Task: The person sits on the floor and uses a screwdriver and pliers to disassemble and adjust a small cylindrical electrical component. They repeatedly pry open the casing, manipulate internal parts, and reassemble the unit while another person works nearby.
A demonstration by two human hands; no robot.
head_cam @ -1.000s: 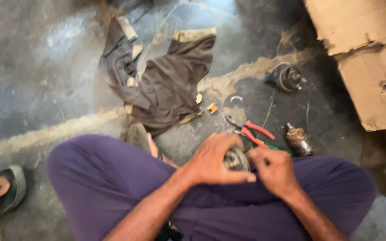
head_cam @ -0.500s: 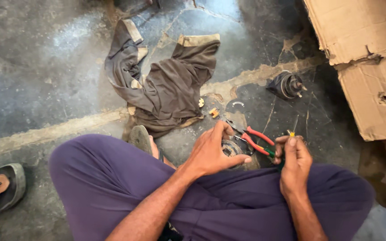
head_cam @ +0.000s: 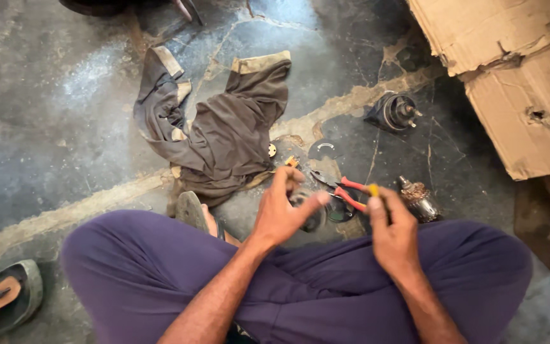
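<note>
A cracked concrete floor (head_cam: 65,114) carries everything here, with a pale seam of cement running across it from the lower left toward the upper right. At its upper right corner lies a torn cardboard box (head_cam: 510,76). The person sits cross-legged at the lower edge in purple trousers (head_cam: 326,286), and a dark brown cloth (head_cam: 230,134) lies crumpled near the middle of the floor, just beyond the knees. A sandal (head_cam: 1,299) sits at the lower left corner, and another sandal (head_cam: 192,213) shows by the left knee. A dark round motor housing (head_cam: 393,111) rests toward the upper right, near the box. A small armature with copper windings (head_cam: 418,197) lies just right of the hands. Red-handled pliers (head_cam: 345,191) lie on the floor between the hands. The left hand (head_cam: 281,213) has its fingers curled around a small dark round part (head_cam: 313,216), which sits just in front of the crossed legs; how firmly it is held cannot be told. The right hand (head_cam: 393,232) is closed, pinching a yellow-handled tool (head_cam: 374,190) upright between thumb and fingers, blurred.
</note>
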